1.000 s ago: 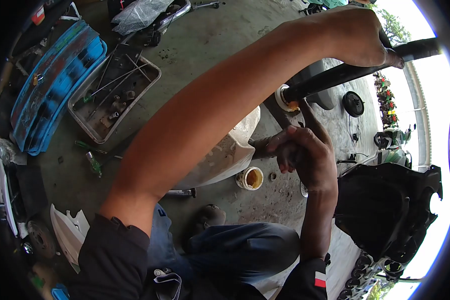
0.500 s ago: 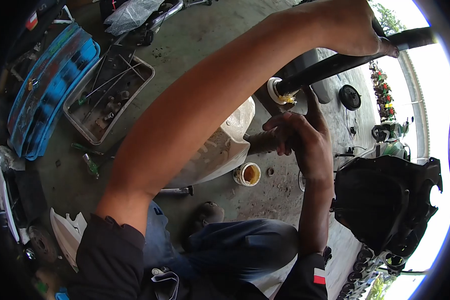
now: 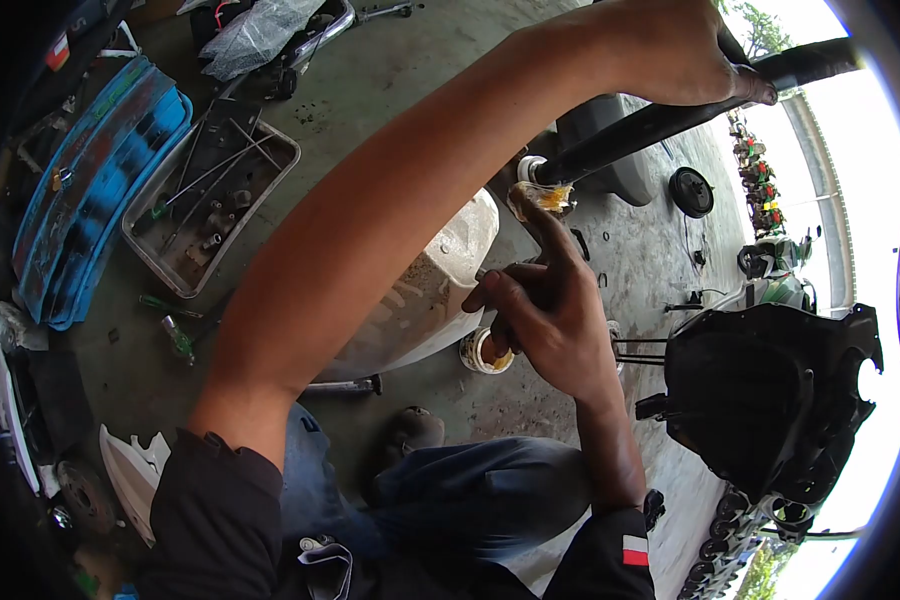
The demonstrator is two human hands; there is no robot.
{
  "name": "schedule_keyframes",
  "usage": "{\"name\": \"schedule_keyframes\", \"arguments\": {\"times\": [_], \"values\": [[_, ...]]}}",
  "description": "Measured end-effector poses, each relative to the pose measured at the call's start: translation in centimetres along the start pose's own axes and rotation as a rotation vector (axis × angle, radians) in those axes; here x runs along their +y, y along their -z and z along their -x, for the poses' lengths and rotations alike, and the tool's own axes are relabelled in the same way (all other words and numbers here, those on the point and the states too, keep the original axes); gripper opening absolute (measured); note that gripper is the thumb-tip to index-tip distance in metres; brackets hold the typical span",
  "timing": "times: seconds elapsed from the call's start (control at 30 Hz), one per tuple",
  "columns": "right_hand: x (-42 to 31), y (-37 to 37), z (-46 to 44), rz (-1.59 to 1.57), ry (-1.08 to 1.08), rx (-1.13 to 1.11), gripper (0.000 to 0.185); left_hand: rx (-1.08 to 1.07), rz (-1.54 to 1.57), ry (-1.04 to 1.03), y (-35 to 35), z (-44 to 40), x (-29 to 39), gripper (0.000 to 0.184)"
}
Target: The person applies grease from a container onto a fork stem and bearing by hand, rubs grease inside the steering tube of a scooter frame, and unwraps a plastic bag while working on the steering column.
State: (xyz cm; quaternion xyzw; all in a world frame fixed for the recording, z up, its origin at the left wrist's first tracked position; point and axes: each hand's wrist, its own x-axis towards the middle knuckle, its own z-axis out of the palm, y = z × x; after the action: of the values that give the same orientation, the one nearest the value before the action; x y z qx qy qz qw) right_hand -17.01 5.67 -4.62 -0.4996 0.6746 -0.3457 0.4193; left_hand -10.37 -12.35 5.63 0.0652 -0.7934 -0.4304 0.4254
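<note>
My left hand [image 3: 715,70] is wrapped around a thick black tube [image 3: 660,128] that slants across the upper right. At the tube's lower end is a pale ring [image 3: 532,170]. My right hand [image 3: 560,320] is below it, blackened with grime, index finger stretched up and the other fingers loosely bent. Its index fingertip touches a smear of yellow grease [image 3: 556,198] just under the ring. Near the right hand's bent fingers, a small white tub [image 3: 487,352] of brownish-yellow grease stands on the floor. A dirty whitish plastic panel [image 3: 460,255] is partly hidden by my left forearm.
A metal tray [image 3: 288,165] with rods and sockets lies at left, beside blue panels [image 3: 100,190]. A green-handled tool [image 3: 178,338] is on the floor. A large black plastic cover [image 3: 770,400] stands at right, with a black round part [image 3: 691,192] farther up. Parked motorcycles [image 3: 770,262] line the far side.
My right hand has moved down and left, its index finger now reaching up to the grease. More yellow grease shows under the ring. My left hand and the tube have shifted slightly left.
</note>
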Motion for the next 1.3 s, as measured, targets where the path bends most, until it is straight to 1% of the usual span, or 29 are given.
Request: {"name": "schedule_keyframes", "arguments": {"times": [0.03, 0.07, 0.1, 0.17, 0.2, 0.23, 0.27, 0.3, 0.33, 0.37, 0.4, 0.47, 0.5, 0.57, 0.67, 0.73, 0.77, 0.8, 0.87, 0.9, 0.93, 0.97, 1.0, 1.03, 1.1, 1.13, 1.17, 1.23, 1.3], "values": [[-0.1, 0.1, 0.0, -0.007, 0.031, 0.029, 0.071, 0.003, -0.037, 0.04, 0.1, 0.0, 0.1, 0.043], [0.4, 0.6, -0.1, 0.017, 0.119, 0.094, 0.061, 0.005, -0.074, 0.08, 0.3, 0.0, 0.2, 0.043], [0.6, 1.2, -0.1, 0.019, 0.12, 0.092, 0.061, -0.014, -0.042, 0.0, 0.5, 0.1, -0.4, 0.043], [0.7, 2.2, -0.4, -0.136, 0.182, 0.281, 0.057, -0.027, -0.017, -0.082, 0.4, 0.4, -1.5, 0.043], [0.8, 2.5, -0.9, -0.142, 0.184, 0.299, 0.057, 0.066, -0.05, -0.178, -0.1, 0.8, -2.1, 0.044], [0.9, 2.9, -1.5, -0.144, 0.185, 0.301, 0.057, 0.107, -0.064, -0.228, -0.2, 0.8, -1.9, 0.045], [1.0, 3.5, -2.2, -0.185, 0.122, 0.239, 0.059, 0.15, -0.08, -0.276, -0.3, 0.8, -1.5, 0.045], [1.3, 4.0, -2.9, -0.225, 0.057, 0.178, 0.061, 0.081, -0.053, -0.104, -0.1, 0.2, -0.7, 0.046], [1.8, 4.4, -3.7, -0.217, 0.026, 0.092, 0.067, 0.046, -0.038, -0.017, -0.9, -0.4, 0.0, 0.047], [1.8, 4.3, -3.5, -0.219, 0.025, 0.095, 0.067, 0.011, -0.027, 0.069, -1.7, -1.0, 0.7, 0.048], [1.6, 4.0, -3.4, -0.219, 0.014, 0.088, 0.067, 0.166, -0.358, 0.263, -4.2, -1.9, 2.0, 0.047], [0.9, 3.2, -3.1, -0.214, 0.009, 0.072, 0.068, 0.333, -0.694, 0.46, -3.2, -1.2, 2.2, 0.047], [0.4, 2.6, -2.7, -0.17, 0.003, 0.089, 0.069, 0.14, -0.362, 0.22, -0.5, -0.2, 0.4, 0.046], [-0.1, 2.0, -2.0, -0.127, -0.006, 0.108, 0.07, -0.054, -0.028, -0.019, 1.1, 0.2, -0.8, 0.045], [-0.8, 2.0, -1.1, -0.124, -0.039, 0.111, 0.069, -0.005, 0.017, -0.112, 0.5, -0.2, -1.3, 0.045], [-1.4, 2.5, -0.4, -0.221, -0.12, -0.054, 0.061, -0.025, 0.072, -0.081, 0.4, -0.2, -1.4, 0.045], [-1.7, 2.3, -0.1, -0.221, -0.121, -0.056, 0.061, -0.024, 0.072, -0.079, -1.5, -0.9, -0.5, 0.045], [-2.0, 1.9, 0.2, -0.221, -0.056, -0.038, 0.063, 0.224, -0.364, 0.153, -4.8, -2.3, 1.1, 0.044], [-2.4, 1.3, 0.1, -0.202, 0.081, 0.025, 0.064, 0.475, -0.803, 0.39, -5.6, -2.9, -0.2, 0.044], [-2.3, 1.3, -0.1, -0.201, 0.081, 0.023, 0.064, 0.322, -0.5, 0.168, -3.7, -3.0, -3.1, 0.053], [-2.1, 1.5, -0.5, -0.175, 0.117, 0.063, 0.064, 0.166, -0.196, -0.052, -2.2, -2.6, -4.1, 0.063], [-2.1, 1.7, -1.0, -0.147, 0.154, 0.103, 0.064, 0.168, -0.197, -0.054, -2.2, -2.5, -4.2, 0.063], [-2.1, 1.9, -1.3, -0.068, 0.112, 0.111, 0.068, 0.159, -0.179, -0.051, -2.2, -2.5, -4.3, 0.063], [-1.7, 2.1, -1.6, -0.067, 0.113, 0.11, 0.068, 0.149, -0.162, -0.048, -2.2, -2.5, -4.3, 0.063], [-0.1, 2.4, -2.3, 0.356, 0.071, 0.133, 0.073, 0.158, -0.188, -0.06, -2.1, -2.5, -4.2, 0.062], [0.5, 2.2, -2.5, 0.493, 0.098, 0.161, 0.075, 0.164, -0.212, -0.071, -2.1, -2.5, -4.2, 0.061], [0.6, 2.1, -2.4, 0.493, 0.099, 0.157, 0.075, 0.167, -0.213, -0.068, -2.1, -2.4, -4.2, 0.061], [0.6, 1.8, -2.1, 0.64, 0.054, 0.138, 0.074, 0.149, -0.149, -0.057, -2.2, -2.4, -4.4, 0.06], [0.6, 1.7, -1.7, 0.663, 0.072, 0.126, 0.074, 0.159, -0.165, -0.051, -2.4, -2.5, -4.4, 0.06]]}}
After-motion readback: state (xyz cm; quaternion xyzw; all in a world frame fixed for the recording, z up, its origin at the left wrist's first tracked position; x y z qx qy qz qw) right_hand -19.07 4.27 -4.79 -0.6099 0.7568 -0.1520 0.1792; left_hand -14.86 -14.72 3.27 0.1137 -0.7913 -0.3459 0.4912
